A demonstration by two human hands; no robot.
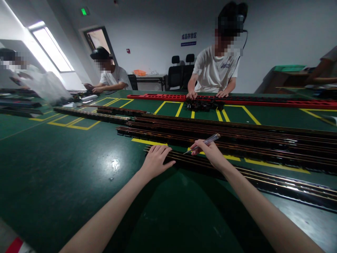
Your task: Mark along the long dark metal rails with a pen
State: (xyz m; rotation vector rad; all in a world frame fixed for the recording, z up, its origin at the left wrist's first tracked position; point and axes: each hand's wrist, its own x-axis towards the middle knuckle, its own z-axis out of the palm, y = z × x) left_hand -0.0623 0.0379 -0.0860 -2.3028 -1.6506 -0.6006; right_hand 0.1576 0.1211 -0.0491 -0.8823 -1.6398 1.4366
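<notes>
Screwdriver (212, 138): one, in right hand (209, 151); left hand (156, 161) on one rail (189, 160).

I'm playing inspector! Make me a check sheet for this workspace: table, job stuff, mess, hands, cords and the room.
Surface: green table, yellow lines, shiny glare.
Job's things: dark strip; screwdriver, tip at the strip, contact unclear.
Clutter: more strips behind; plastic bag far left.
Hands: left hand rests on the dark strip; right hand holds the screwdriver.
Cables: thin cord from a co-worker's headgear.
Surroundings: chairs, green sign.
</notes>
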